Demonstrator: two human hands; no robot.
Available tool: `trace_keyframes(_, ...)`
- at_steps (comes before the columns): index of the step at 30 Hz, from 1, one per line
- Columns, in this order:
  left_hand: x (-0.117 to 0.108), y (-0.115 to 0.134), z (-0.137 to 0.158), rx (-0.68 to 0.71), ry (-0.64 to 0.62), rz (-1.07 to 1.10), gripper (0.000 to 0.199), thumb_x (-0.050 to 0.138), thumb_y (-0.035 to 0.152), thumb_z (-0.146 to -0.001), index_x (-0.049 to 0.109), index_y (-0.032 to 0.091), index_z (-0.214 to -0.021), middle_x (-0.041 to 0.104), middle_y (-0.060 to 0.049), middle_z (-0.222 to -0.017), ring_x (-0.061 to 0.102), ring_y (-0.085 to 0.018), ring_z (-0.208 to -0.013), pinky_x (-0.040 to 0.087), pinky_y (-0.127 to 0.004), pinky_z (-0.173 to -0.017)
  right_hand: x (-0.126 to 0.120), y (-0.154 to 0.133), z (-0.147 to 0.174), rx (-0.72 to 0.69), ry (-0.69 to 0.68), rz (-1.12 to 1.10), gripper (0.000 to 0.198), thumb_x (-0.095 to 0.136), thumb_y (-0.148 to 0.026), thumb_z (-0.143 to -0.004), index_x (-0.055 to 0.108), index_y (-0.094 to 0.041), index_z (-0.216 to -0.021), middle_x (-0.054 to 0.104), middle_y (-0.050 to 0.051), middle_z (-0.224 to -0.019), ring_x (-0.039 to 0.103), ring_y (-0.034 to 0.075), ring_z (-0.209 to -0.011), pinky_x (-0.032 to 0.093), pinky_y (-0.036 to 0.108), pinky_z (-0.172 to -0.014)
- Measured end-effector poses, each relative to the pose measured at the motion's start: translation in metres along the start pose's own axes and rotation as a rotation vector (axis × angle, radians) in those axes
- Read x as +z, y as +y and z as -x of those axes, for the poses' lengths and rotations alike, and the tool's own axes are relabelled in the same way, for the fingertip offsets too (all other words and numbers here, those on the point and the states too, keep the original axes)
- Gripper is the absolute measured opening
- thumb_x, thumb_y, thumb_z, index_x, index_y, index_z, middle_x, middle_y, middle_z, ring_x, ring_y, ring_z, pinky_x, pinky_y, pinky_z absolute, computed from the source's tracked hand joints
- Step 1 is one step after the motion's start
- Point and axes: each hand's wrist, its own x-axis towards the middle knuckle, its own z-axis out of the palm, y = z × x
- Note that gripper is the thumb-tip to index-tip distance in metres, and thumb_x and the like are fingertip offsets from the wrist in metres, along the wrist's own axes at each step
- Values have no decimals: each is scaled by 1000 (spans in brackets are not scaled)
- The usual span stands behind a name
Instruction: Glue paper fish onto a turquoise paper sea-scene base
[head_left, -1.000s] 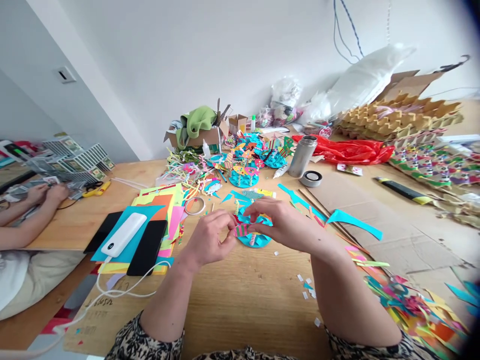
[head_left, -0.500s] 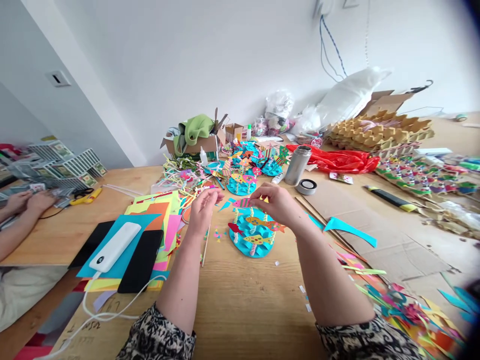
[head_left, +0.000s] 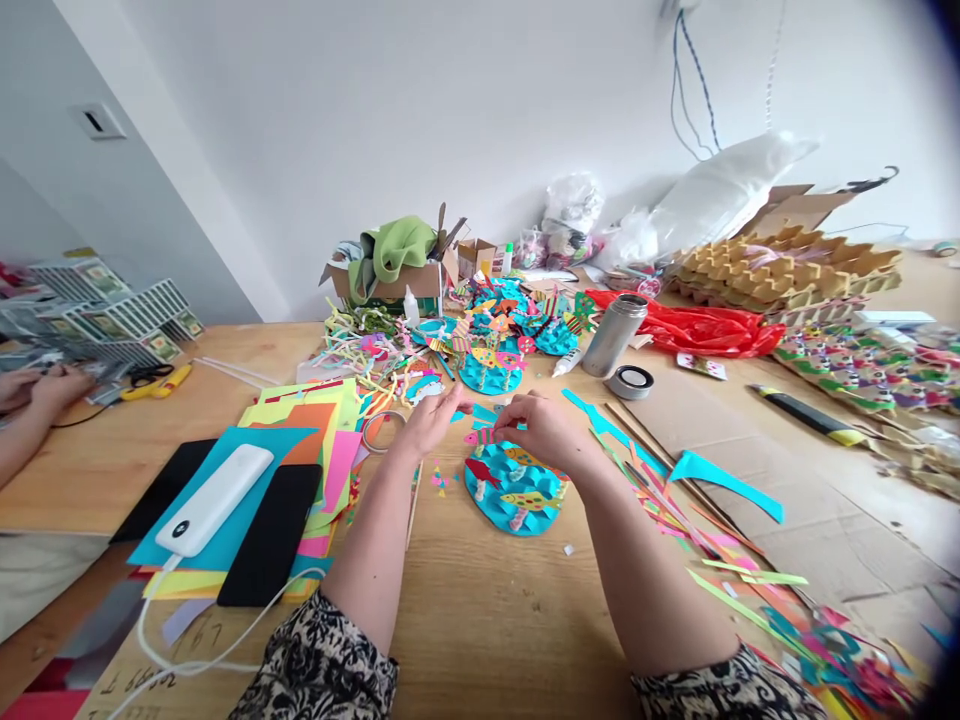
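My right hand (head_left: 536, 425) is closed in a pinch on a pink striped paper fish (head_left: 480, 437) above a round blue base (head_left: 491, 510). Its fingers hide part of the fish. On the base, a red paper fish (head_left: 482, 472) and a yellow dotted fish (head_left: 531, 501) sit on pale twisted stems; an orange fish (head_left: 520, 456) is partly covered behind them. My left hand (head_left: 435, 422) is just left of the striped fish and apart from it, fingers stretched toward the right hand. A small reddish spot shows by its fingertips, too small to name.
Left are coloured paper sheets (head_left: 341, 400), a white power bank (head_left: 217, 500) and a black phone (head_left: 270, 540). Behind stand another fish piece (head_left: 491, 375) and a steel flask (head_left: 615, 335). Right lie a utility knife (head_left: 806, 415) and paper scraps. A co-worker's hands (head_left: 52, 390) are far left.
The camera view has shifted slightly. My left hand has opened out from a more curled pose and come nearer the striped fish. My right hand still grips that fish, now held slightly lower in view.
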Motion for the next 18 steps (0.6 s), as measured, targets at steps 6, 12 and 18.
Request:
trace_keyframes(6, -4, -7, -2, 20, -146, -75, 32, 44, 34, -88, 71, 17, -94, 73, -7, -105, 64, -22, -105, 47, -35, -97, 5, -2, -1, 19, -20, 88, 11, 68, -16, -76, 76, -23, -74, 71, 1, -77, 59, 19, -87, 41, 26, -73)
trace_keyframes(12, -5, -3, 0, 46, -206, -146, 34, 43, 19, -82, 72, 18, -100, 72, -6, -108, 64, -22, -105, 48, -36, -97, 12, -3, -2, 12, -25, 182, 13, 67, -16, -76, 77, -25, -74, 72, 2, -80, 57, 22, -91, 39, 29, -78)
trace_keyframes(18, -3, 0, 2, 31, -203, -184, 34, 45, 17, -81, 72, 18, -102, 72, -6, -110, 64, -22, -105, 48, -36, -96, 12, -4, -3, 31, -22, 189, 11, 68, -19, -78, 78, -25, -78, 72, 2, -80, 55, 22, -91, 37, 29, -76)
